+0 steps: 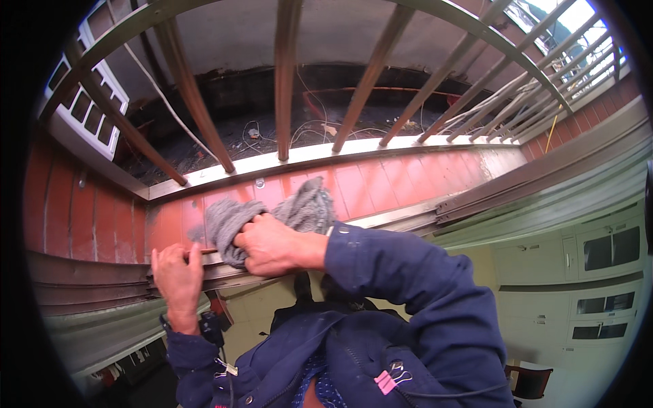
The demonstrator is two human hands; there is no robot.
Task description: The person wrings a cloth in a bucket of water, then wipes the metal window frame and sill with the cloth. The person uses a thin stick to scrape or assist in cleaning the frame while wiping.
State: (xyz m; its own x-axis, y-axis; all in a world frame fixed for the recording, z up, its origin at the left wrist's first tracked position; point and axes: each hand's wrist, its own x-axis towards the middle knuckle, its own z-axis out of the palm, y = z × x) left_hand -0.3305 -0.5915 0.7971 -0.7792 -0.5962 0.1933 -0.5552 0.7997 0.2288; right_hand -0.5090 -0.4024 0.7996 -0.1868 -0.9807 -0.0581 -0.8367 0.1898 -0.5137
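Observation:
My right hand (280, 245) grips a bunched grey towelling cloth (306, 204) over the inner edge of a red-tiled window sill (365, 183). One end of the cloth hangs over the metal window track (232, 278), and the other lies spread on the tiles. To the left, my left hand (176, 278) rests against the window frame at the track, thumb apart from the fingers. It holds no loose thing. A dark damp-looking patch (196, 233) marks the tiles between the cloth and my left hand.
Metal window bars (286, 81) rise from a pale rail (311, 154) along the sill's outer edge. Beyond lies a dark ledge with loose wires and debris (330, 130). Green curtains (551, 204) hang inside at both sides. White cabinets (541, 255) and a chair (529, 382) stand in the room.

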